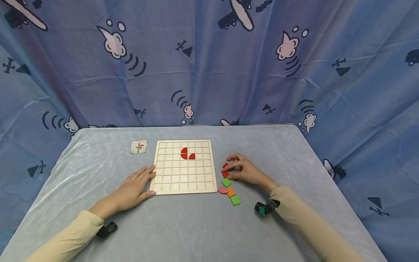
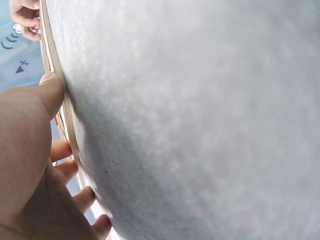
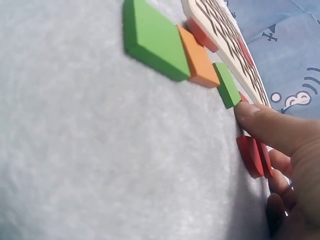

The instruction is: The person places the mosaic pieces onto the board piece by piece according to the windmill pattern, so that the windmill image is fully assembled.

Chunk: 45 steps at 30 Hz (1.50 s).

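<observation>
A pale wooden grid board (image 1: 183, 178) lies flat on the table with several red quarter-circle pieces (image 1: 184, 153) in its upper middle cells. My left hand (image 1: 132, 191) rests at the board's left edge, fingers stretched along it and thumb at the lower corner; the left wrist view shows thumb and fingertips against the wooden rim. To the right of the board, my right hand (image 1: 245, 170) reaches over loose red pieces. Its thumb and forefinger bend around a red piece (image 1: 225, 174), which the thumb partly hides in the right wrist view. More red pieces (image 3: 250, 156) lie beside the fingers.
Below the right hand lie a green square (image 1: 226, 182), a pink-red piece (image 1: 223, 190), an orange square (image 1: 231, 192) and another green square (image 1: 235, 200). A small pattern card (image 1: 139, 146) lies left of the board. A printed blue curtain (image 1: 209, 72) hangs behind the table.
</observation>
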Available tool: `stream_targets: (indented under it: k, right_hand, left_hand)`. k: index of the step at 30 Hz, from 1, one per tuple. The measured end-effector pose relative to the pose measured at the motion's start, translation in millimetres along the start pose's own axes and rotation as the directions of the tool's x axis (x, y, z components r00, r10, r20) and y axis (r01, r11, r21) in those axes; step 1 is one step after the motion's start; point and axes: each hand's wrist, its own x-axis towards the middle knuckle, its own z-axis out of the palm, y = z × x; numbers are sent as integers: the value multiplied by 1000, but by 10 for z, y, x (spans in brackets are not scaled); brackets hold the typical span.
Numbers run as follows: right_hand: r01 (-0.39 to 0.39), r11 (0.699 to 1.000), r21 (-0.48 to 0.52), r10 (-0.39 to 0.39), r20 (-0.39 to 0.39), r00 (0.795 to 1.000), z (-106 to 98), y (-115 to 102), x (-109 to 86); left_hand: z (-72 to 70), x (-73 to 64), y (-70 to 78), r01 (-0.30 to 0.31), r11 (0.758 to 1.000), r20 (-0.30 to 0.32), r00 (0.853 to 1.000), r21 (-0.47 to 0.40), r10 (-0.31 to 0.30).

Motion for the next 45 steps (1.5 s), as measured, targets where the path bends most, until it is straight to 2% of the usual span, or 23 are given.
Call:
stream_targets:
  k: [9, 25, 34, 40, 45]
  right_hand:
    - [12, 1000, -29, -13, -25, 1000, 25, -18, -16]
    - [4, 1000, -30, -6, -48, 999, 54, -20, -20]
    - [30, 999, -42, -33, -61, 998, 56, -28, -22]
    - [24, 999, -40, -27, -66, 997, 53, -37, -6]
    - [-2, 999, -39, -1, -68, 998, 41, -58, 9]
  left_hand:
    - [-4, -11, 17, -23, 1000, -26, 999, 21, 24]
    - [-8, -6, 15, -13, 1000, -7, 1000, 15, 13]
    - [5, -11, 1, -34, 999, -36, 999, 11, 35]
    - [4, -2, -1, -2, 1000, 1, 1000, 9, 2]
    - [12, 2, -11, 0, 1000, 7, 1000, 9, 0]
